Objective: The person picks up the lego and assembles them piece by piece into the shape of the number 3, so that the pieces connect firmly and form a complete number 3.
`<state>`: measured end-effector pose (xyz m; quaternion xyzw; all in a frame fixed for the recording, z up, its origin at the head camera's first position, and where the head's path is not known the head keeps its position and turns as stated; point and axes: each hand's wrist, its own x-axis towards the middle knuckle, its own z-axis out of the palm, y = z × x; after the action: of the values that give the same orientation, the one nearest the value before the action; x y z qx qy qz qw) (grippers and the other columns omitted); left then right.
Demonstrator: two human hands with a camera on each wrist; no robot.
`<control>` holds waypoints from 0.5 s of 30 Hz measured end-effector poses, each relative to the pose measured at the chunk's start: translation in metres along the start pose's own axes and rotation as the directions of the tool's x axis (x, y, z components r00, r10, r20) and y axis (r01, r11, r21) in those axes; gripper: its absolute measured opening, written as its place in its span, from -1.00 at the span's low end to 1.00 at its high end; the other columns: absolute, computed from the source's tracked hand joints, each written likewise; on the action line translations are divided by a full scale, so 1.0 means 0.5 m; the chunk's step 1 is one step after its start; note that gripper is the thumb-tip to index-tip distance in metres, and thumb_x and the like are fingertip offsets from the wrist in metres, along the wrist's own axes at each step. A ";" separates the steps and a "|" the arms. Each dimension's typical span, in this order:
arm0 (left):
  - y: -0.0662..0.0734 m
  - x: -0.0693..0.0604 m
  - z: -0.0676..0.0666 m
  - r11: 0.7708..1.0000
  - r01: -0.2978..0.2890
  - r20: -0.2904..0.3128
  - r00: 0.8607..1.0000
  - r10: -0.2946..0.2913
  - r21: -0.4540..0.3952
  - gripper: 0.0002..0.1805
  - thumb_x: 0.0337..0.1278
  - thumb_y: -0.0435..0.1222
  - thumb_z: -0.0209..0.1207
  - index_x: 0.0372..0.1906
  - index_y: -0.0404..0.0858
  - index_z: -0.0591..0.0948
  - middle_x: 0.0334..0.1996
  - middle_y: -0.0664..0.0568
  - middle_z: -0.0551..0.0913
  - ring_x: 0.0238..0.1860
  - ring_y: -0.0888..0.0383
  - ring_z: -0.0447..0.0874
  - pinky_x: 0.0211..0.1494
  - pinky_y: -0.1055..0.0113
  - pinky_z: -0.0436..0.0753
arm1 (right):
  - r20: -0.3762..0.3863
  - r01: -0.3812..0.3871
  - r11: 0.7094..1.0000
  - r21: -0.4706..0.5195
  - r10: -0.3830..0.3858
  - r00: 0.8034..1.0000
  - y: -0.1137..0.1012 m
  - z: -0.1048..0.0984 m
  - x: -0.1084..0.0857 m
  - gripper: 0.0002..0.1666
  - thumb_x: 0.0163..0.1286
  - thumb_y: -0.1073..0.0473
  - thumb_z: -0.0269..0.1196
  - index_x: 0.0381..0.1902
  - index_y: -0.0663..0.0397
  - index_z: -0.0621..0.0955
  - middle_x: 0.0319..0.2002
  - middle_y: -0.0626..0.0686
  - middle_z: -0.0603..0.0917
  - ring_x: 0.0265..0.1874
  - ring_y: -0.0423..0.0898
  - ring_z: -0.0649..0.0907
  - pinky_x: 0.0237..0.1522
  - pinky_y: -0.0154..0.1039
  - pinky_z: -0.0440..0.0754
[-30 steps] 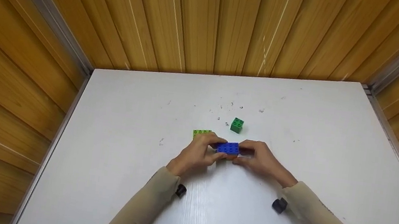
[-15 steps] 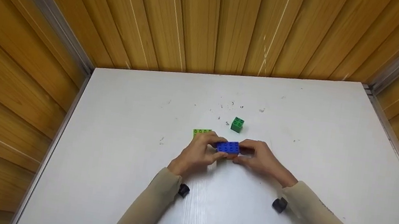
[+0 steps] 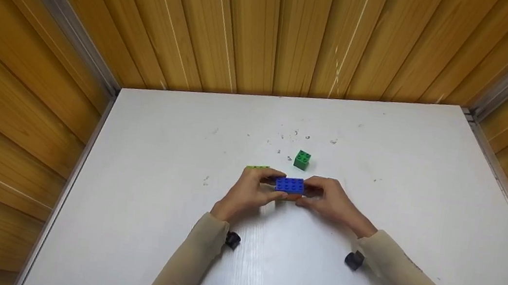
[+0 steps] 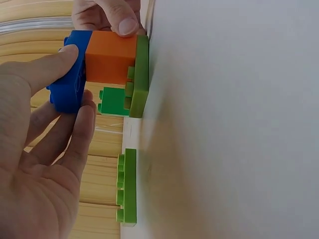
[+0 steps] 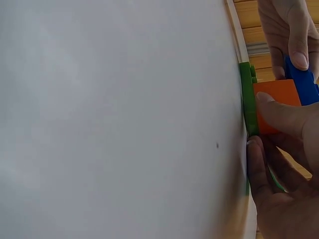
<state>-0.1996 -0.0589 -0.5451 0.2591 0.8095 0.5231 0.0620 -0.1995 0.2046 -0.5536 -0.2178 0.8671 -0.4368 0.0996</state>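
My left hand (image 3: 245,191) pinches a blue toy building brick (image 3: 289,185) between thumb and fingers. In the left wrist view, this brick sits against the studded side of an orange brick (image 4: 110,57), tilted a little with a narrow gap at one end. The orange brick stands on one end of a flat green brick (image 4: 141,79), whose other studs show bare. My right hand (image 3: 330,200) grips the orange brick from the right, its thumb on the orange side in the right wrist view. The fingers partly hide the stack.
A dark green brick (image 3: 302,159) stands on the white table (image 3: 174,151) just beyond the hands. A second flat lime-green brick (image 4: 129,186) lies near my left hand, mostly covered by it in the head view. Wood-look panels (image 3: 249,29) rise behind the table.
My left hand has shifted slightly left with the blue brick, which has turned a little. It now covers more of the lime-green brick. My right hand has barely moved.
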 end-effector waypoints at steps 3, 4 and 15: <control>-0.002 0.000 -0.001 0.999 0.021 -0.011 1.000 -0.022 -0.027 -0.55 0.21 -0.32 0.52 0.19 -0.32 0.74 0.08 -0.09 0.81 0.03 0.16 0.83 0.22 0.21 0.75 | -0.006 -0.002 1.000 0.015 0.002 1.000 0.001 -0.002 0.004 -0.59 0.29 0.18 0.58 0.09 0.11 0.79 -0.08 0.08 0.84 -0.11 0.00 0.80 0.03 -0.16 0.78; -0.004 0.000 -0.001 0.999 0.026 -0.015 1.000 -0.026 -0.034 -0.55 0.22 -0.33 0.52 0.19 -0.32 0.74 0.08 -0.09 0.81 0.04 0.16 0.83 0.22 0.21 0.75 | -0.006 -0.005 1.000 0.020 0.005 1.000 0.001 -0.003 0.005 -0.58 0.29 0.19 0.58 0.09 0.13 0.79 -0.08 0.09 0.84 -0.12 0.00 0.80 0.02 -0.17 0.78; -0.009 0.007 0.006 0.997 0.022 -0.042 0.999 -0.025 -0.071 -0.57 0.23 -0.36 0.50 0.18 -0.35 0.74 0.06 -0.14 0.81 0.02 0.09 0.83 0.19 0.18 0.77 | 0.011 -0.051 0.995 0.085 0.051 0.999 0.001 -0.009 0.012 -0.54 0.29 0.25 0.57 0.14 0.18 0.76 -0.02 0.13 0.82 -0.04 0.05 0.79 0.09 -0.13 0.78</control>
<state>-0.2033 -0.0563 -0.5498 0.2358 0.7947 0.5560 0.0601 -0.2066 0.2056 -0.5512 -0.1931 0.8525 -0.4697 0.1239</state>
